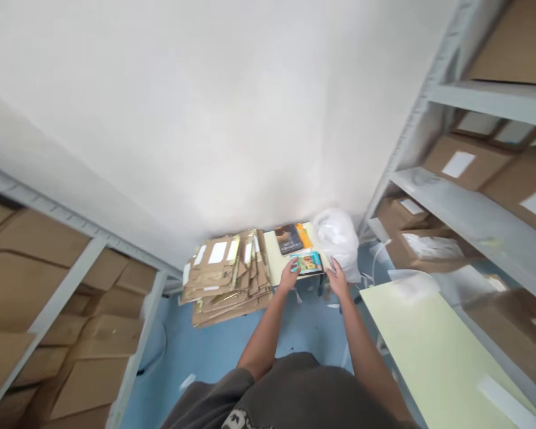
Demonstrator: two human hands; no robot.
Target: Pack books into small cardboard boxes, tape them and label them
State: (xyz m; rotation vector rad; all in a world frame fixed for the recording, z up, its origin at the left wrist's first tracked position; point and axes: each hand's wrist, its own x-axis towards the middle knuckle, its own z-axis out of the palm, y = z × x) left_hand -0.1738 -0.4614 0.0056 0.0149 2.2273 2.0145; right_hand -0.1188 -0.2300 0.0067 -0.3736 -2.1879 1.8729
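Note:
My left hand (289, 276) grips the left end of a thin, brightly coloured book (310, 263) with a turquoise cover. The fingers of my right hand (337, 279) are apart beside the book's right edge; whether they touch it is too blurred to tell. Just beyond lies a dark book (289, 238) with an orange-edged item (303, 235) against it, both on a small pale-yellow table (272, 256). To the right of the books, near my right hand, sits a white plastic bag (337, 238).
Flattened cardboard boxes (226, 271) are stacked left of the books. Metal shelving with cartons (71, 333) stands at left, and another rack (473, 202) at right. A pale-yellow table (442, 357) reaches along my right side. Scraps lie on the blue floor (214, 363).

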